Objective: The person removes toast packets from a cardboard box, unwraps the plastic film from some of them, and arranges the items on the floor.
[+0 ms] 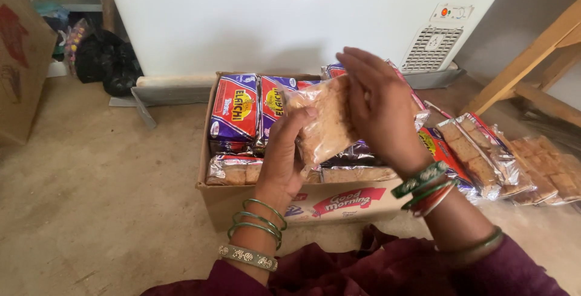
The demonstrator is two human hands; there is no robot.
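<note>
My left hand point(283, 157) and my right hand point(380, 107) together hold a clear packet of rusk point(324, 123) above an open cardboard box point(254, 199). The left thumb presses the packet's near face, and the right palm covers its far side. Inside the box stand several purple and red rusk packets point(235, 109), and others lie flat along its near side. Green bangles ring both wrists.
More rusk packets point(484, 157) lie on the floor to the right of the box. A white chest freezer point(272, 17) stands behind it. A wooden frame point(532, 60) leans at the right. Another cardboard carton point(18, 60) and black bags point(112, 60) sit at the left.
</note>
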